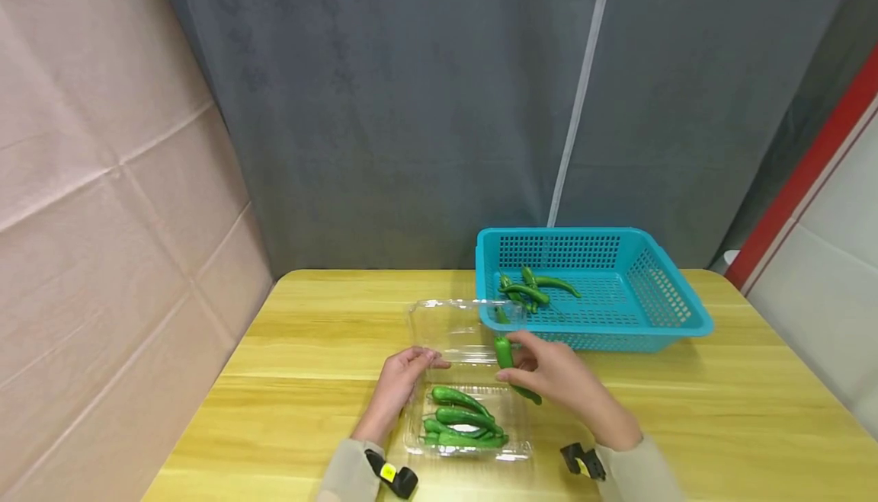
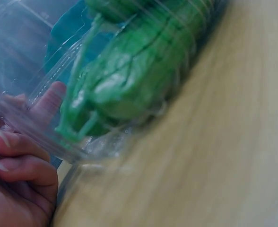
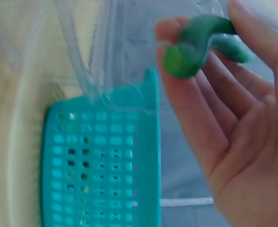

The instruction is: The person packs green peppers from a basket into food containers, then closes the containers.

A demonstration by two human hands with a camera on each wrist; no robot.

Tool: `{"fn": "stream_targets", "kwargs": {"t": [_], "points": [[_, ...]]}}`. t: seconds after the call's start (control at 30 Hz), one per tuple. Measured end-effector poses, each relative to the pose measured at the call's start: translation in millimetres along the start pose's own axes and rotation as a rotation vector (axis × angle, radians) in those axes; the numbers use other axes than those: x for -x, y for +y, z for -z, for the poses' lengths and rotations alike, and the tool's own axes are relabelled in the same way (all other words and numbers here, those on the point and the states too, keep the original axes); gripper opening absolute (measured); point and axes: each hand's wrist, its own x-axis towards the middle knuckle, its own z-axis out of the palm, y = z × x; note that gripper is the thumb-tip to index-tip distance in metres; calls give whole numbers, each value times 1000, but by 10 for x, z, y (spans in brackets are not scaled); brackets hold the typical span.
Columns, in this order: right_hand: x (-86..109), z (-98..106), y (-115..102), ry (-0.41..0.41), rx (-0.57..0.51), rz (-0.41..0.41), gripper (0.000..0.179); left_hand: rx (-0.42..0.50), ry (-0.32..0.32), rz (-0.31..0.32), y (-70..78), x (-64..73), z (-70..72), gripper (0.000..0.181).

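My right hand (image 1: 562, 378) pinches a green chili pepper (image 1: 504, 351) between thumb and fingers, above the right side of a clear plastic clamshell box (image 1: 517, 418). In the right wrist view the pepper (image 3: 180, 61) curves, its cut-looking end toward the camera. Several green peppers (image 1: 463, 417) lie side by side in the box's base. Its see-through lid (image 1: 446, 327) stands raised at the back. My left hand (image 1: 398, 384) grips the box at its left edge near the hinge; in the left wrist view, curled fingers (image 2: 25, 168) meet the plastic.
A blue-green perforated basket (image 1: 693, 329) stands at the back right, with several green peppers (image 1: 531, 292) in its left part. The lid overlaps the basket's front left corner in view. Beneath everything is a wooden table (image 1: 309, 365), with a grey curtain (image 1: 384, 121) behind it.
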Motion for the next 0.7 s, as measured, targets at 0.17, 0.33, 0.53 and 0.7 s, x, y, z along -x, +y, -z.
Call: {"fn": "stream_targets", "kwargs": {"t": [0.17, 0.33, 0.53, 0.7], "points": [[-43, -105, -11, 35, -27, 49, 51, 16, -5, -24, 3, 2, -2, 39], [-89, -183, -10, -23, -89, 53, 50, 5, -1, -15, 9, -3, 1, 39], [-103, -286, 29, -122, -82, 90, 51, 0, 2, 19, 7, -3, 0, 40], [-112, -376, 63, -168, -44, 125, 38, -8, 2, -3, 9, 2, -2, 39]]}}
